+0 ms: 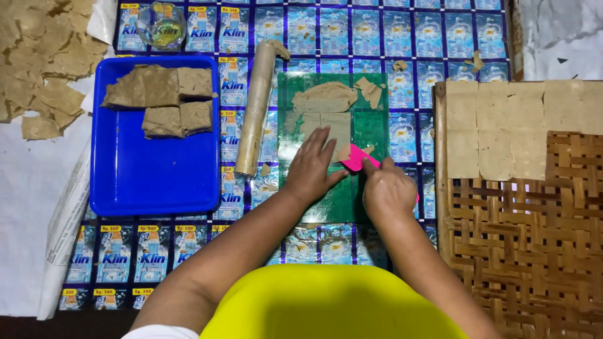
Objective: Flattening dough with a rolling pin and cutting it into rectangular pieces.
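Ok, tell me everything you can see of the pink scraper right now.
The pink scraper is a small flat card, plastic by its look, bright pink. Only one corner shows; the rest is hidden under the right hand, which grips it from above. It is tilted, with its lower edge on the green board at the edge of the thin dough sheet. The left hand lies flat on the dough just beside it. A small dough scrap sits at its upper edge.

My home food-making spot on floor: sachet-sheet mat (326, 37) under me, blue dough tray (157, 182) at 10, woven drying rack (521, 238) at 3.
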